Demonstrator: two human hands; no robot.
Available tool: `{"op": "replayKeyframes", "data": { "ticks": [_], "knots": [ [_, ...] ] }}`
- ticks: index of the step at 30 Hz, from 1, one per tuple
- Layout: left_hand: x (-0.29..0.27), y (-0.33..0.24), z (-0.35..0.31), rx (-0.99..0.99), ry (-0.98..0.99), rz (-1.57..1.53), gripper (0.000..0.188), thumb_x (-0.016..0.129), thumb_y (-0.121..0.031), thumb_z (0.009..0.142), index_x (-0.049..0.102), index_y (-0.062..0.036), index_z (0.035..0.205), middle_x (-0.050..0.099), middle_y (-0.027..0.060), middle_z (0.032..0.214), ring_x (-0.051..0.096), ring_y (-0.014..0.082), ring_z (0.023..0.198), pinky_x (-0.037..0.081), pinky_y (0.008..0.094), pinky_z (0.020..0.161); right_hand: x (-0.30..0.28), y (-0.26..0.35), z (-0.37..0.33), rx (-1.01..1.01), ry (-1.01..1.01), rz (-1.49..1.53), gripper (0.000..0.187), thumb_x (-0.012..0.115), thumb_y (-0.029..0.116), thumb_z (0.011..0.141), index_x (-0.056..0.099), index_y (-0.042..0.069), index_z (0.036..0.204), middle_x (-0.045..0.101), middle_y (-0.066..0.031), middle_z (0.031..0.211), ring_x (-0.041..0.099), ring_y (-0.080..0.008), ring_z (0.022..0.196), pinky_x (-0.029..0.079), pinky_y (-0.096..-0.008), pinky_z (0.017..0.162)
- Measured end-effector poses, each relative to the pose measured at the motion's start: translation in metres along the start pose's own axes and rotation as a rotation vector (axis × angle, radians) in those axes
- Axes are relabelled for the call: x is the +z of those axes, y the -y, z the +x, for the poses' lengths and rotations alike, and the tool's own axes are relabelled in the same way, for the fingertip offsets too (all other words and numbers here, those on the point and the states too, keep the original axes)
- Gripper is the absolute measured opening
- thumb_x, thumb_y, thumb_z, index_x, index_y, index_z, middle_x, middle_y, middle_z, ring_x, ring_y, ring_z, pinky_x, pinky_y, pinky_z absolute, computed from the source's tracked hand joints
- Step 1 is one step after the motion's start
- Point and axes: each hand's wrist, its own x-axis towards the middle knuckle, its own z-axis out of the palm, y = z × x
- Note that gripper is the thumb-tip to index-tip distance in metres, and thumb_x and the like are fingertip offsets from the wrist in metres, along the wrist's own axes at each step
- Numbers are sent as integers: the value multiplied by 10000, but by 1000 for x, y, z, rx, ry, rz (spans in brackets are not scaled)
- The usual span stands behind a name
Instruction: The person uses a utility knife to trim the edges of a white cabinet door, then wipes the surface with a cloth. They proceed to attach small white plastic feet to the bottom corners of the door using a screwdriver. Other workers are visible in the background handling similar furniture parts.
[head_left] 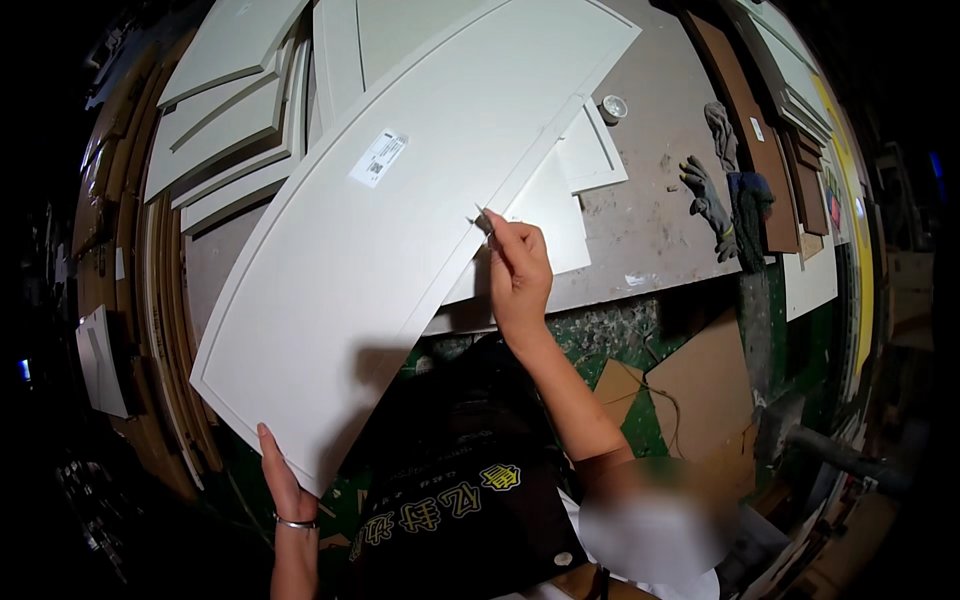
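Observation:
A long white panel (330,250) with a raised border and a printed label (379,158) lies slantwise in front of me, its near end reaching past the table edge. My left hand (285,487) grips the near lower corner, thumb on the top face and the other fingers hidden beneath. At the panel's right-hand edge, my right hand (522,275) pinches a small dark pointed blade-like piece (483,221). Its tip is against or just over the panel; I cannot tell which. Under that edge are other white panel pieces (560,235).
The grey table (655,225) carries grey work gloves (708,205), a dark cloth (750,215) and a small round container (613,108). White panels (225,120) are stacked at left, brown boards (740,110) at right. Cardboard pieces (705,385) lie on the green floor.

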Motion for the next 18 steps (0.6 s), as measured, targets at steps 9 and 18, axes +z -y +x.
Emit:
{"op": "replayKeyframes", "data": {
  "ticks": [9, 18],
  "knots": [
    [-12, 21, 29, -7, 283, -33, 646, 319, -496, 1014, 393, 38, 1368, 543, 170, 1276, 571, 263, 1123, 481, 377, 954, 30, 38, -78, 46, 14, -8, 379, 592, -93, 837, 661, 78, 1168, 555, -101, 915, 566, -189, 774, 473, -273, 682],
    [-20, 60, 59, -10, 347, -89, 626, 332, -502, 1009, 452, 31, 1314, 576, 134, 1223, 589, 237, 1077, 485, 356, 921, 52, 67, -147, 70, 18, -82, 351, 606, -72, 845, 665, 79, 1157, 558, -111, 927, 565, -210, 775, 469, -284, 672]
  ]
}}
